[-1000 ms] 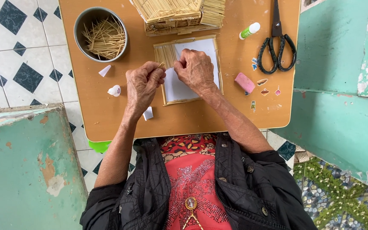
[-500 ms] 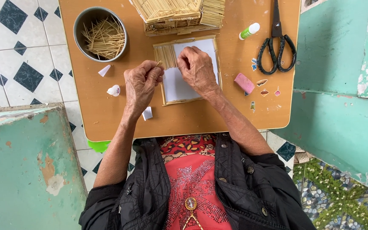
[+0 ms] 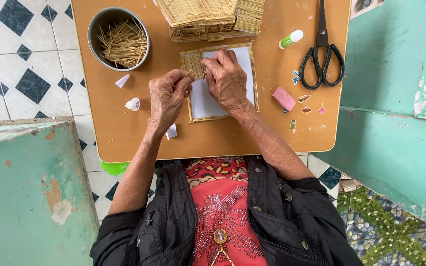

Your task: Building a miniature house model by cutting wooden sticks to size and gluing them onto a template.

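Few sticks are glued along the white card's left edge; most stays bare. One toothpick is pinched in the left hand; the card is pressed by the right hand.

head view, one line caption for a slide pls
Left hand pinches a thin stick while right hand presses the stick-framed white card on a brown table.

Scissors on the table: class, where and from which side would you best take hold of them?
Grip the scissors by the two black loop handles, coming from the table's near edge. They lie flat and closed, loops toward the person, blades pointing away, with bare table around the handles.
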